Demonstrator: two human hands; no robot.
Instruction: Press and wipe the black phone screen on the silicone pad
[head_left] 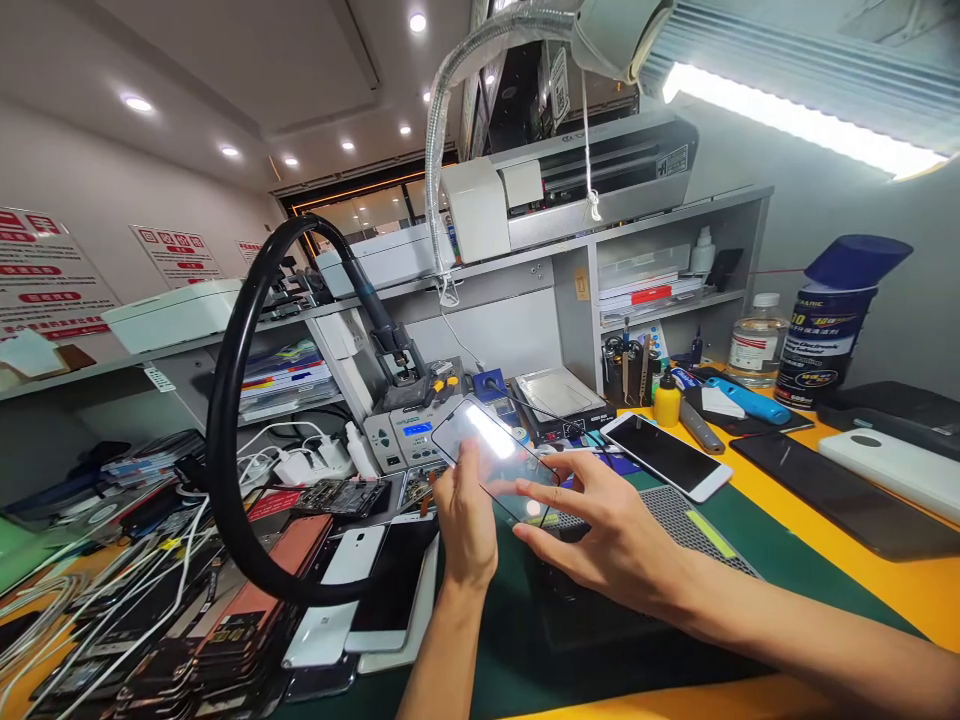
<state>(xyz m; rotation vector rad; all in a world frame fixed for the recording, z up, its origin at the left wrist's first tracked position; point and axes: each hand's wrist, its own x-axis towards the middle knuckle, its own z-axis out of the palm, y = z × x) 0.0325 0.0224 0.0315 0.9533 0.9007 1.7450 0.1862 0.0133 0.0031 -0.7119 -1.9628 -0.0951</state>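
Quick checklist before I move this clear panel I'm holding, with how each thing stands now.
1. Left hand on the clear panel: ok, thumb across its face.
2. Right hand gripping firmly: cannot tell; fingers spread at the panel's near end.
3. Lamp lit: ok.
4. Panel free of specks: cannot tell, bright glare on it.
5. Room beside the left forearm: not ok, a black-screened phone lies close.
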